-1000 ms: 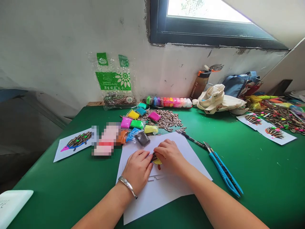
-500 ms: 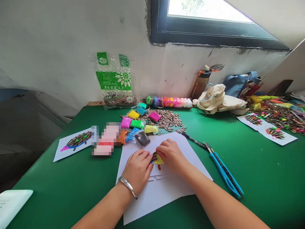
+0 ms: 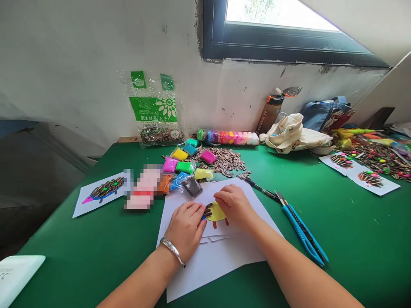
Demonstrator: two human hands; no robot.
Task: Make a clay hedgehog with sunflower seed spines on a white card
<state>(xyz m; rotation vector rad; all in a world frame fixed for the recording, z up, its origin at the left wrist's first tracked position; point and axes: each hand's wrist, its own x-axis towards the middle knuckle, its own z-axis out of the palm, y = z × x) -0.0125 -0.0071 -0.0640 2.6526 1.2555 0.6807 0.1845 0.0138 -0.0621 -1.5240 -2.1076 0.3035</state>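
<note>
Sliding slightly right, the curled right hand [image 3: 235, 205] is uncovering more of the smooth, rounded yellow clay body [image 3: 216, 211] on flat white paper [image 3: 205, 273], while the left hand [image 3: 187, 224] is lying fingers together at its left, whether either is gripping unclear.

Single head cam, worn on my head, facing forward and down over my hands [image 3: 210, 216] at close range, green table [image 3: 105, 261] below, wall [image 3: 80, 64] and window [image 3: 276, 32] beyond.
</note>
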